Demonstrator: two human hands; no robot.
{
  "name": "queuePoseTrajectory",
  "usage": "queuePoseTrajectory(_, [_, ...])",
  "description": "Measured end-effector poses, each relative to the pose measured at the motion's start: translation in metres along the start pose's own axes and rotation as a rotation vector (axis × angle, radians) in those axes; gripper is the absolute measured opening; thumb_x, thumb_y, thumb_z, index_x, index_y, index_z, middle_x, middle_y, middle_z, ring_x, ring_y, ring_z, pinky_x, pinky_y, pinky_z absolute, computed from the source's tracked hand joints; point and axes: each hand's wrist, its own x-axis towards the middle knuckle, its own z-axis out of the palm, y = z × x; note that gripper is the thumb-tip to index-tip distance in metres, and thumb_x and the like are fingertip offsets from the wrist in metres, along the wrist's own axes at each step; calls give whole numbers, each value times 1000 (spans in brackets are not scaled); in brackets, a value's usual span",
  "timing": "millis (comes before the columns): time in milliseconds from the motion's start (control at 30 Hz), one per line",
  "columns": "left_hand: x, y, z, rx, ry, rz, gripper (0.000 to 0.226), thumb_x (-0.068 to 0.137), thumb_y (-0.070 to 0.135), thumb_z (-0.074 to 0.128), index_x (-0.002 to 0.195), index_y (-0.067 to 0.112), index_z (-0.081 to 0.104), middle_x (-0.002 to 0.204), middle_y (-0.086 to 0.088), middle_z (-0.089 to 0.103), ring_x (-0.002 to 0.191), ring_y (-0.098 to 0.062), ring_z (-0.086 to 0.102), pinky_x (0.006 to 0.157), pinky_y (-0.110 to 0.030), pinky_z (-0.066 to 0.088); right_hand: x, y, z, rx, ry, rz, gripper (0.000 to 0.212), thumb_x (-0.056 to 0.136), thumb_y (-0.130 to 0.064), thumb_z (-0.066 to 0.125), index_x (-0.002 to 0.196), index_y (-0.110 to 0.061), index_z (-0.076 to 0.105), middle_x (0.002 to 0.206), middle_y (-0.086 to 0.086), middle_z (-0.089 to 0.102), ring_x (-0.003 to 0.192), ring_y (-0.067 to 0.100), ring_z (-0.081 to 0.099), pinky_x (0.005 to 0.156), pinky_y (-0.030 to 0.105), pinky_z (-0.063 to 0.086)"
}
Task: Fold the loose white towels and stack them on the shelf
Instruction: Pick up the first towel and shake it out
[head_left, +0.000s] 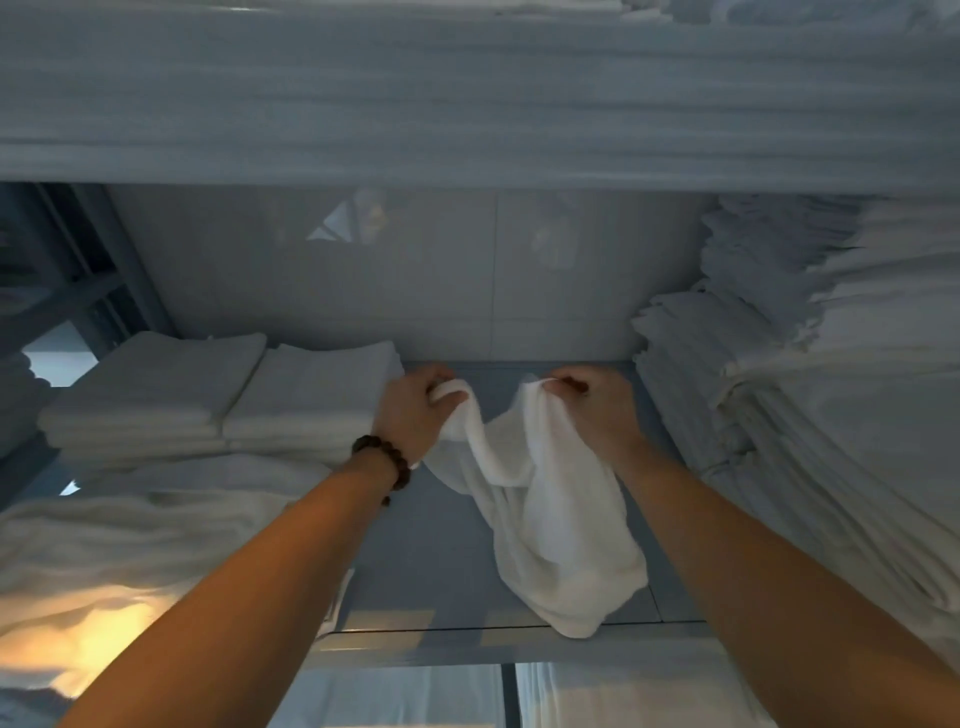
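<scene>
A loose white towel (550, 519) hangs crumpled above the grey shelf (431, 571), its lower end resting near the shelf's front edge. My left hand (415, 405), with a dark bead bracelet on the wrist, grips one upper corner of the towel. My right hand (592, 405) pinches the other upper corner, a short way to the right. Two low stacks of folded white towels (218, 400) sit side by side on the shelf to the left of my hands.
A tall pile of white linen (810, 395) fills the shelf's right side. Loose white towels (135, 540) lie heaped at the front left. Another shelf board (467, 104) runs overhead. A pale wall (467, 280) closes the back.
</scene>
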Motion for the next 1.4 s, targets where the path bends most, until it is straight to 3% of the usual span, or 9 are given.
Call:
queuePoseTrajectory(133, [-3, 27, 20, -128, -221, 42, 27, 81, 27, 69, 107, 28, 62, 79, 11, 58, 75, -7, 55, 68, -19, 41, -13, -27, 18, 168, -146, 14, 1, 76, -10, 73, 77, -11, 73, 77, 5, 72, 66, 2, 61, 66, 13, 47])
queuePoseTrajectory(233, [-2, 26, 24, -79, -292, 44, 13, 81, 30, 68, 87, 20, 66, 79, 3, 66, 76, -13, 61, 68, -26, 44, -17, -34, 20, 206, -187, -18, 6, 76, -12, 75, 79, -8, 72, 78, 9, 71, 71, 13, 62, 71, 25, 48])
queuePoseTrajectory(533, [30, 14, 4, 5, 31, -15, 8, 82, 18, 63, 75, 21, 60, 68, 11, 56, 66, -8, 52, 56, -10, 35, -27, 9, 27, -44, -268, 62, 14, 82, -15, 68, 94, -8, 67, 88, 7, 68, 79, 19, 60, 72, 28, 44])
queuePoseTrajectory(667, [40, -2, -9, 53, 144, -135, 4, 83, 21, 63, 82, 18, 63, 78, 4, 59, 75, -15, 56, 59, -20, 35, -32, 33, 25, -159, -207, 141, 10, 86, -13, 63, 89, -4, 68, 86, 9, 69, 80, 23, 62, 67, 28, 42])
queuePoseTrajectory(800, [27, -8, -11, 19, -99, -137, 31, 78, 22, 72, 107, 20, 60, 78, 1, 53, 70, -11, 50, 60, -19, 37, -20, 21, 25, -84, -127, 90, 12, 88, -13, 61, 90, -6, 71, 89, 5, 70, 79, 15, 60, 60, 8, 36])
queuePoseTrajectory(933, [17, 13, -2, -23, -364, 14, 60, 74, 27, 76, 128, 28, 50, 74, 1, 51, 66, -8, 49, 60, -17, 37, 2, -16, 32, -28, -97, -8, 9, 83, -13, 66, 88, -9, 73, 87, 2, 72, 77, 10, 60, 66, 11, 40])
queuePoseTrajectory(1100, [20, 26, 0, -24, -368, 39, 24, 73, 36, 76, 88, 19, 67, 71, -3, 60, 63, -12, 53, 59, -27, 40, 12, -41, 34, 82, -186, -128, 10, 73, -13, 76, 77, -6, 69, 74, 11, 69, 70, 24, 65, 65, 31, 49])
queuePoseTrajectory(1233, [23, 19, -3, 12, -255, 35, 26, 80, 25, 70, 62, 13, 55, 58, 6, 49, 53, -4, 43, 50, -16, 30, 11, -40, 33, 202, -226, -99, 11, 76, -10, 76, 81, -4, 68, 80, 8, 70, 71, 13, 62, 67, 26, 50])
queuePoseTrajectory(1400, [38, 17, -13, 49, -119, 28, 34, 83, 23, 67, 57, 21, 46, 56, 6, 45, 53, -5, 41, 49, -10, 32, 3, -13, 33, -105, -236, -57, 17, 82, -5, 62, 98, -10, 67, 86, -3, 64, 75, 9, 55, 59, 10, 34])
